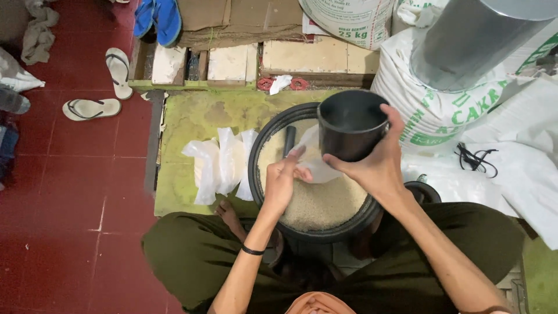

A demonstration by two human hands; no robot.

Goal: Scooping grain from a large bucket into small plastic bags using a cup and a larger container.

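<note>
Two hands: right (372,166) grips one black cup (351,125), left (283,180) one bag (319,163).

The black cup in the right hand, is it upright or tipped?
Upright: the black cup shows its open mouth upward, gripped by the right hand.

Black cup (350,124), white bag (321,163), red floor (70,192)

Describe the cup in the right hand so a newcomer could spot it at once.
Start at the wide black basin of pale grain in the middle of the floor. Just above its far right rim, the right hand holds a dark cylindrical cup, mouth up. Unlike the thin white plastic bag at the left hand and the flat bags left of the basin, it is rigid, dark and round.
</note>
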